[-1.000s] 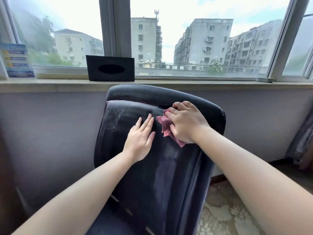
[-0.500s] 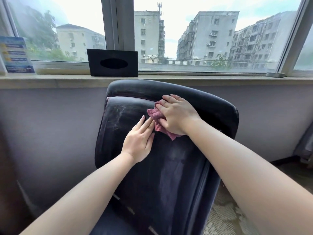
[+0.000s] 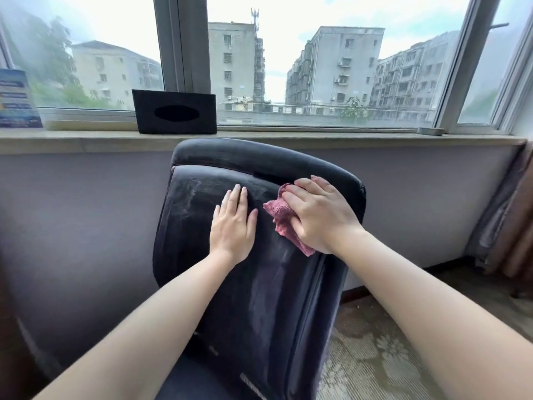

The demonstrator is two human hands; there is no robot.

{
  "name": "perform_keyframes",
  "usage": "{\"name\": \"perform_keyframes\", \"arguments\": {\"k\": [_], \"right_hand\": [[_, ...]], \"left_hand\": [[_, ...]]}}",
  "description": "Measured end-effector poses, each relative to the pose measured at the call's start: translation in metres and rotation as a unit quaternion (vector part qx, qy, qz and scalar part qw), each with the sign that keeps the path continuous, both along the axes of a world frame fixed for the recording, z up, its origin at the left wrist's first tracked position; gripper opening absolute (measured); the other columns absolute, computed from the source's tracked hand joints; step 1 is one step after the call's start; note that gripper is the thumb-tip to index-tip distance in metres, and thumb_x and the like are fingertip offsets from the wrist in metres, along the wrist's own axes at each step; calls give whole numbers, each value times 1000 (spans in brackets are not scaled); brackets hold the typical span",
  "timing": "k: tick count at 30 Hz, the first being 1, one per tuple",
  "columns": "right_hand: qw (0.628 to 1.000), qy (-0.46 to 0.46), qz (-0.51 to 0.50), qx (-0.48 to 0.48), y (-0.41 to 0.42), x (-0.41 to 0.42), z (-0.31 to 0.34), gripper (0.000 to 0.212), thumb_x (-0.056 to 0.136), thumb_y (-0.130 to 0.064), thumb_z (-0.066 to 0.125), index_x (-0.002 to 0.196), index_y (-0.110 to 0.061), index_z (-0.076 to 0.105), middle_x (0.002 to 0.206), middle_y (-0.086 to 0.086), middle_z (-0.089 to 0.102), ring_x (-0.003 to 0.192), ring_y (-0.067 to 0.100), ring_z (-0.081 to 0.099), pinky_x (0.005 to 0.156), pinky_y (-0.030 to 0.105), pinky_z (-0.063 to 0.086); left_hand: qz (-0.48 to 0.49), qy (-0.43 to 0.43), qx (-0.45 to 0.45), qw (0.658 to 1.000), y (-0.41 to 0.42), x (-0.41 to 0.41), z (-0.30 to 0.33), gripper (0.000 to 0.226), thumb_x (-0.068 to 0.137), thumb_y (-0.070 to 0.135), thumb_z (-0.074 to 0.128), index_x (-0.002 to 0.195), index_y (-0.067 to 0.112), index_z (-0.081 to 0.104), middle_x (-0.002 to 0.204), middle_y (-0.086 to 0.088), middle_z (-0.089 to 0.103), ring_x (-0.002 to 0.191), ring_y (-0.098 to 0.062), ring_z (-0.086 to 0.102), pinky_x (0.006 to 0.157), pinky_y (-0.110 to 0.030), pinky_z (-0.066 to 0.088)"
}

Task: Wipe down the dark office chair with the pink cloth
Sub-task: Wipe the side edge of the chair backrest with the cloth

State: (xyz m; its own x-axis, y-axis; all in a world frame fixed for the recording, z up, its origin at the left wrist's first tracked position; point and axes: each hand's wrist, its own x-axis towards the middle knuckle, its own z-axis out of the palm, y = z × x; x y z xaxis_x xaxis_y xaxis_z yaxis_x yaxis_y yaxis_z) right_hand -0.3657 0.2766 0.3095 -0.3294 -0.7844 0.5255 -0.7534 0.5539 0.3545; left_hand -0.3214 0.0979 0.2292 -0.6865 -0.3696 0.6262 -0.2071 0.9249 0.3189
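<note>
The dark office chair faces me with its backrest toward the window, and dusty streaks show on its leather. My left hand lies flat on the upper backrest, fingers straight and pointing up. To its right, my right hand presses the crumpled pink cloth against the upper right of the backrest. Its fingers lie stretched over the cloth, pointing left. The cloth sticks out past the fingertips and below the palm; the rest is hidden under the hand.
A black tissue box stands on the window sill just behind the chair top. A blue leaflet leans at the sill's far left. Patterned carpet lies to the right, with a curtain at the right edge.
My right hand slid the pink cloth left toward my left hand, then back right across the upper backrest. My left hand stayed flat on the chair.
</note>
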Motion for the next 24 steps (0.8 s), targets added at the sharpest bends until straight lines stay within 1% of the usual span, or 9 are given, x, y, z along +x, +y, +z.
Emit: {"name": "perform_keyframes", "arguments": {"k": [2,3,5,7,11,15,20,22,24], "right_hand": [[1000,-1,-4,0,-2,0,-2,57,81,-36,31,118,-8,64,121,4,65,118,24,56,108,38,33],[1000,-7,-9,18,-4,0,-1,58,85,-36,29,129,-8,55,133,4,56,128,23,46,113,38,24],[998,-9,-18,58,-9,-6,3,56,95,-36,26,145,-12,32,152,1,32,142,19,20,117,35,4],[998,-4,-17,69,-18,-13,4,56,98,-37,26,149,-15,21,156,-2,20,145,17,8,117,34,-3],[996,-7,-24,81,-45,-27,5,55,99,-37,23,150,-17,17,157,-4,17,145,16,4,117,35,-4],[996,2,-7,84,-76,-37,8,54,98,-36,25,149,-18,21,155,-4,23,145,16,8,117,35,-3],[996,7,21,89,-124,-45,13,53,97,-33,25,147,-16,27,153,-4,29,144,16,12,118,35,0],[995,5,24,92,-137,-49,13,53,97,-34,24,147,-16,27,153,-4,29,144,16,12,118,35,1],[995,4,29,94,-142,-51,13,53,97,-34,24,147,-16,26,153,-4,28,144,16,11,118,36,1]], "left_hand": [[12,-1,44,999,4,-8,1,57,102,36,23,152,14,6,160,-1,-3,147,-16,-5,118,-36,1],[13,1,61,998,5,-12,0,57,102,37,22,152,15,3,160,-1,-7,146,-15,-9,118,-36,-2],[13,17,77,997,3,-19,-3,60,100,45,16,151,18,1,159,-2,-9,146,-14,-12,118,-36,-4],[16,42,81,996,-1,-25,-8,73,88,55,2,151,17,3,159,0,-7,146,-14,-10,117,-36,-5],[4,74,57,996,-20,-32,-17,77,85,50,0,150,12,13,159,1,7,143,-7,-2,118,-34,3],[0,142,-20,990,-52,-38,-29,56,95,30,24,142,1,37,149,-11,36,140,-23,29,110,-45,28],[-21,214,-38,976,-56,-51,-41,50,93,20,30,129,-9,50,136,-24,50,132,-27,32,107,-45,24],[-20,220,-7,975,-55,-55,-44,51,94,21,28,132,-8,46,140,-21,45,134,-24,28,113,-39,16],[-4,222,50,974,-55,-57,-45,55,95,27,22,141,-1,33,149,-8,28,141,-15,18,117,-31,4]]}}
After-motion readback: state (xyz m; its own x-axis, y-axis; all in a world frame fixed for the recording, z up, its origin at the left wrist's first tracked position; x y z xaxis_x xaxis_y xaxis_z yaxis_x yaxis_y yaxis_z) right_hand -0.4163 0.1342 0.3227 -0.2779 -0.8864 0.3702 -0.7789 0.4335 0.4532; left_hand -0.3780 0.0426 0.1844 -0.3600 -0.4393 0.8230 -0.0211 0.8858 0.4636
